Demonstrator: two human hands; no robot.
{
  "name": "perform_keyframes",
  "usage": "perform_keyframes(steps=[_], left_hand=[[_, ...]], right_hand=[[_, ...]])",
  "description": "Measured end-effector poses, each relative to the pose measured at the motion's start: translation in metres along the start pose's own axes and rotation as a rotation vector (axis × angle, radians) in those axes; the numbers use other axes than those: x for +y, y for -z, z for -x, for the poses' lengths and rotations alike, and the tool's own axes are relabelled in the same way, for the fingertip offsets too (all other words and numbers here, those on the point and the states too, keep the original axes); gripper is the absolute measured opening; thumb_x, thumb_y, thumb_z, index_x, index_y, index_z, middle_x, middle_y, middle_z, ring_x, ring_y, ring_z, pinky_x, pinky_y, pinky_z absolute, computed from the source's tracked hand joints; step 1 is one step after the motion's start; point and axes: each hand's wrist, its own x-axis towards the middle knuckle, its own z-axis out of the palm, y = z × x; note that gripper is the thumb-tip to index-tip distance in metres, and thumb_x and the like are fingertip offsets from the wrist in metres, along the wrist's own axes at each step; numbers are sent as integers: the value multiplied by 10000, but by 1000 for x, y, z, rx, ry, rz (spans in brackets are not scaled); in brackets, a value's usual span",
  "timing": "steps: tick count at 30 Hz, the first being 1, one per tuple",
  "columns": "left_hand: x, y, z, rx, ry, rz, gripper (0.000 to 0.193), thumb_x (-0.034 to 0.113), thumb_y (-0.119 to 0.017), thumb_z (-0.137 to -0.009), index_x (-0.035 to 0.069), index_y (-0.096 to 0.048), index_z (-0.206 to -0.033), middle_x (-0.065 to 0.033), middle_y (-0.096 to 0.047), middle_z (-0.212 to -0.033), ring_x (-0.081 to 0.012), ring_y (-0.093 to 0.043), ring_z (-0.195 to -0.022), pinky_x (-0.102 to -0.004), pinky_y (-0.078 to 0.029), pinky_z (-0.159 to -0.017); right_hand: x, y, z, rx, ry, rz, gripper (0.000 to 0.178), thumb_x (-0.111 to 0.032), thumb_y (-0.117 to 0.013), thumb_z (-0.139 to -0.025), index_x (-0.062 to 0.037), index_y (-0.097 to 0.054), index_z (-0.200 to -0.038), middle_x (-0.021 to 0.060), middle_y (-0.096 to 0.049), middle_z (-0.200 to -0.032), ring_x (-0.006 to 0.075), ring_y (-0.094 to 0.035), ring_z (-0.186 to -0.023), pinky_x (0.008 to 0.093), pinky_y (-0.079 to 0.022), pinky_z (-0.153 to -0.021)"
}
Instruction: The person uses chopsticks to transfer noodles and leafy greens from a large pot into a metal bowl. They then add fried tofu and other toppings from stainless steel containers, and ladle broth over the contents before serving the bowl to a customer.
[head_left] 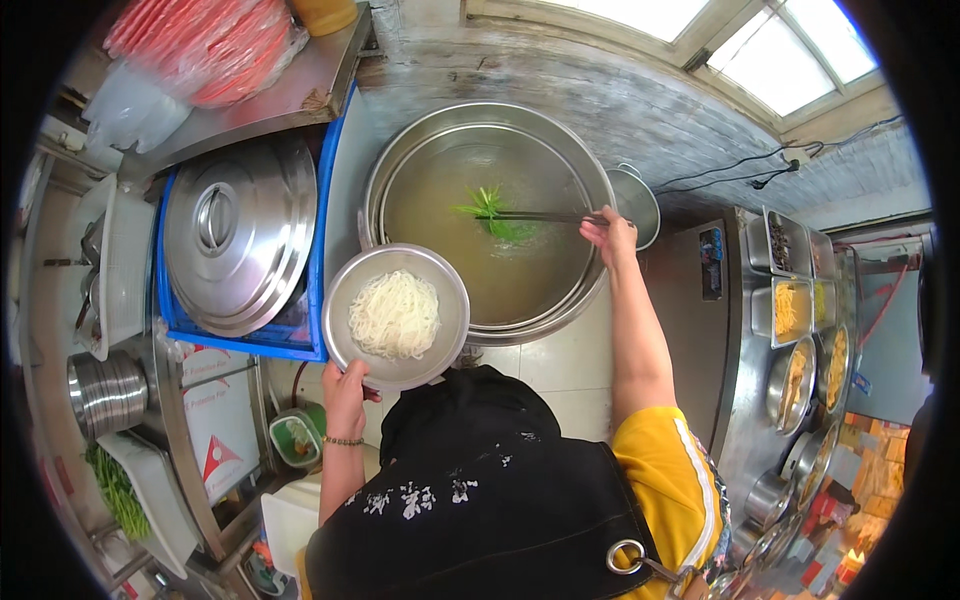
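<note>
My left hand [347, 400] is closed round the handle of a metal strainer [452, 318], which holds a mound of white noodles [394, 314]. The strainer overlaps the near left rim of a large steel pot [395, 150] of cloudy liquid. With my right hand [609, 236] I grip dark chopsticks [545, 216] from the pot's right side. Their tips reach a bunch of green leafy vegetables [488, 208] at the liquid's surface. Whether the tips pinch the greens or only touch them, I cannot tell.
A large steel lid [238, 280] lies on a blue crate [325, 165] left of the pot. Behind the pot's right side stands a metal bucket [640, 205]. Food pans [785, 310] line the right counter. At lower left is a white tray of long green vegetables [115, 490].
</note>
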Motion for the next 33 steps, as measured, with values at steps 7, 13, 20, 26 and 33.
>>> perform_keyframes(steps=[7,13,20,26,33], left_hand=[[2,-2,-15,-36,-67,-19,180,87,-533,-781,-17,-584,-919,-66,-616,-725,-122,-555,-481,-245,-456,-386],[5,1,-23,-58,-84,-57,158,106,-537,-783,-9,-573,-886,-71,-610,-685,-133,-558,-478,-255,-466,-393],[11,7,-21,-59,-81,-66,176,106,-536,-777,-18,-570,-897,-70,-600,-668,-138,-557,-469,-264,-471,-384],[5,16,-20,-67,-66,-63,207,101,-534,-772,-20,-576,-934,-73,-608,-698,-140,-552,-466,-264,-473,-385],[1,14,-20,-54,-74,-32,203,112,-544,-778,-23,-575,-925,-71,-608,-714,-139,-557,-481,-265,-475,-391]], right_hand=[[-46,19,59,-129,54,-126,277,-203,-538,-931,66,-596,-899,186,-659,-796,240,-668,-623,370,-604,-595],[-84,26,99,-220,130,-269,244,-190,-557,-927,48,-605,-910,197,-672,-836,237,-682,-645,370,-612,-605],[-79,38,113,-162,126,-333,241,-185,-557,-923,51,-604,-912,200,-672,-836,237,-681,-653,367,-612,-622],[-68,48,118,-145,88,-425,230,-174,-553,-920,50,-602,-908,192,-673,-830,233,-682,-656,367,-611,-627],[-70,53,116,-236,86,-540,243,-168,-526,-934,52,-624,-903,166,-687,-816,242,-691,-649,380,-608,-652]])
